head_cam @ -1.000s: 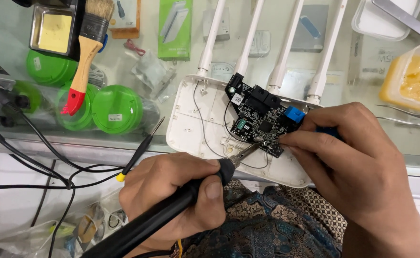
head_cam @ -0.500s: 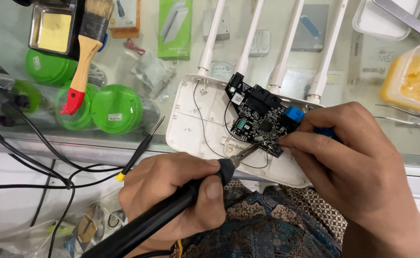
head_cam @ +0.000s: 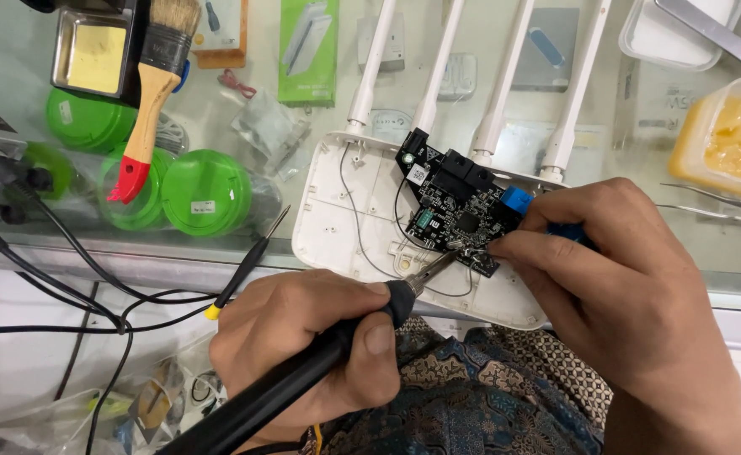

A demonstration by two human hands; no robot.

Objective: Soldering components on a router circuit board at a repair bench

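A person's left hand (head_cam: pixel 303 337), closed in a pen grip around a black-handled soldering iron (head_cam: pixel 303 379), brings the iron's metal tip to the lower edge of a black printed circuit board (head_cam: pixel 459 211). The board lies tilted in the open white plastic shell of a router (head_cam: pixel 345 211), whose four white antennas (head_cam: pixel 471 76) rise beyond the board. The right hand (head_cam: pixel 631 303), fingers pinched shut just right of the board, holds something small at the same joint; what it grips is too small to tell, though a blue part shows beneath the fingers.

Thin black wires (head_cam: pixel 362 244) loop from the board across the shell. Well left of the board, on the glass counter (head_cam: pixel 320 143), stand round green plastic tubs (head_cam: pixel 206 192), with a wooden brush with a red-tipped handle (head_cam: pixel 147 109) lying over them. Between tubs and board rests a slim black probe with a yellow tip (head_cam: pixel 240 274). Far right of the board sits a clear tub of yellow paste (head_cam: pixel 733 139).

Done well, this joint likely calls for a steady wrist, the tip touching only the intended pad, kept clear of the looping wires and the plastic shell, with the right hand's pinch kept motionless.
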